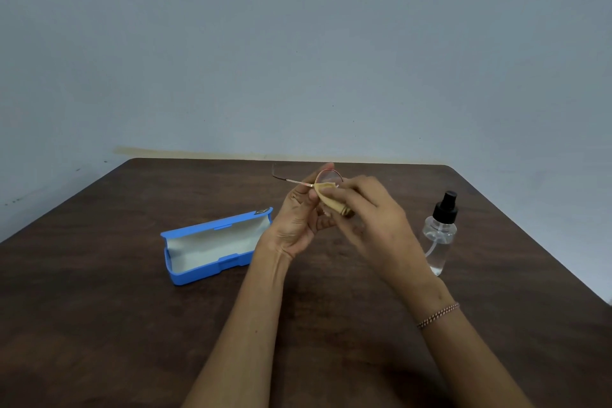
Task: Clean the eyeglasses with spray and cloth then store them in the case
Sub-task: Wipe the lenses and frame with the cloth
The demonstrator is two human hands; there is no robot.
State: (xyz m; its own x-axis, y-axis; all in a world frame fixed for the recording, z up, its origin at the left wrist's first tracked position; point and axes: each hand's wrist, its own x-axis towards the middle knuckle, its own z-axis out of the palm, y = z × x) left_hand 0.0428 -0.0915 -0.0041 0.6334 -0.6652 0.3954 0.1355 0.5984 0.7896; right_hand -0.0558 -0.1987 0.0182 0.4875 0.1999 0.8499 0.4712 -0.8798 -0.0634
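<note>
Thin-framed eyeglasses point(326, 173) are held up over the middle of the table, one temple arm pointing left. My left hand point(299, 217) grips them near the hinge. My right hand point(371, 212) presses a folded tan cloth point(331, 198) against a lens; much of the frame is hidden behind the fingers. The blue case point(212, 247) lies open on the table to the left, its pale lining empty. A clear spray bottle point(440, 235) with a black nozzle stands upright to the right of my right hand.
The dark brown wooden table point(132, 324) fills the lower view, its far edge against a plain grey wall. A beaded bracelet point(437, 315) circles my right wrist.
</note>
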